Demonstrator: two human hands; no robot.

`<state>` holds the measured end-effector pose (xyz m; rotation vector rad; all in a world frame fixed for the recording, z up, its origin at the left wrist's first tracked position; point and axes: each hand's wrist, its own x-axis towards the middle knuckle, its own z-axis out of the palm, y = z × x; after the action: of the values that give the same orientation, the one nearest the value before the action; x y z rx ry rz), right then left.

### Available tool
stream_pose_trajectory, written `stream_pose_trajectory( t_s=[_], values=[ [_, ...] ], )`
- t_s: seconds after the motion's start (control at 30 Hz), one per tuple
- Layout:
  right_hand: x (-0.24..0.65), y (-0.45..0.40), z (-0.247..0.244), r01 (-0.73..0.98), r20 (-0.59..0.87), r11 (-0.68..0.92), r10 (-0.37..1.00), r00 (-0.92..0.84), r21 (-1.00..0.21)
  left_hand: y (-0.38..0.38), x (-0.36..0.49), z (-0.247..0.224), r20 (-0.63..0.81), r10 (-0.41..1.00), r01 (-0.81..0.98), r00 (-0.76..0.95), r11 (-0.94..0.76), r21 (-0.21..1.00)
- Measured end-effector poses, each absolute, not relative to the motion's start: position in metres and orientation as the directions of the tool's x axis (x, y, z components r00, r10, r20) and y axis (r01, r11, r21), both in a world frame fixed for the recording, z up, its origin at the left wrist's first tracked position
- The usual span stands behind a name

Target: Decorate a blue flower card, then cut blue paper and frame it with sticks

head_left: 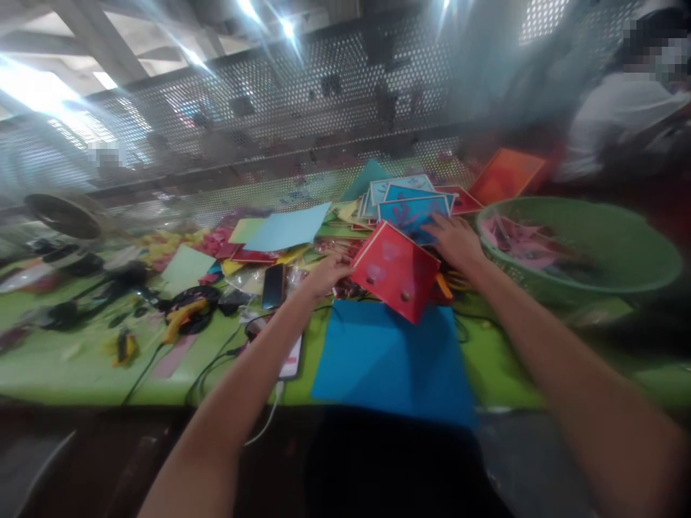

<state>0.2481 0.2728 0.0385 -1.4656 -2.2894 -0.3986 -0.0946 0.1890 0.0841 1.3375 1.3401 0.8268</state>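
A red felt-like sheet (396, 270) with a pale edge and two dark round spots is tilted above a flat blue sheet (391, 360). My left hand (330, 275) pinches the red sheet at its left corner. At the back right, my right hand (453, 236) reaches over a blue framed card (413, 212) with purple shapes. Its fingers are stretched out and touch that card's right side; the thumb is hard to make out. More light-blue framed cards (399, 185) lie in a pile behind.
A green basket (610, 277) with pink pieces stands right. Left are a glue gun (186, 316) with a yellow body, cables, a dark phone (273, 286), a light-blue sheet (288, 226) and a fan (65, 216). A person in white (620, 122) is at the far right.
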Motion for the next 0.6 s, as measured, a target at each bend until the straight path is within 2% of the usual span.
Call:
stream_pose_trajectory(
  t_s=[0.2,0.33,0.47,0.6],
  values=[
    [0.246,0.268,0.038,0.9,0.474,0.431,0.781,-0.406,0.06,0.189,-0.115,0.078,-0.121,0.983,0.228,0.139,0.087,0.97],
    [0.247,0.27,0.036,0.908,0.498,0.412,0.772,-0.394,0.078,0.19,-0.125,0.074,-0.11,0.989,0.139,0.103,0.095,0.986],
    [0.25,0.276,0.033,0.917,0.451,0.379,0.801,-0.394,0.127,0.192,-0.139,0.082,-0.088,0.995,0.044,-0.038,0.09,0.995],
    [0.249,0.28,0.029,0.915,0.395,0.362,0.826,-0.402,0.175,0.205,-0.156,0.093,-0.013,0.973,-0.049,-0.23,0.001,0.999]
  ],
)
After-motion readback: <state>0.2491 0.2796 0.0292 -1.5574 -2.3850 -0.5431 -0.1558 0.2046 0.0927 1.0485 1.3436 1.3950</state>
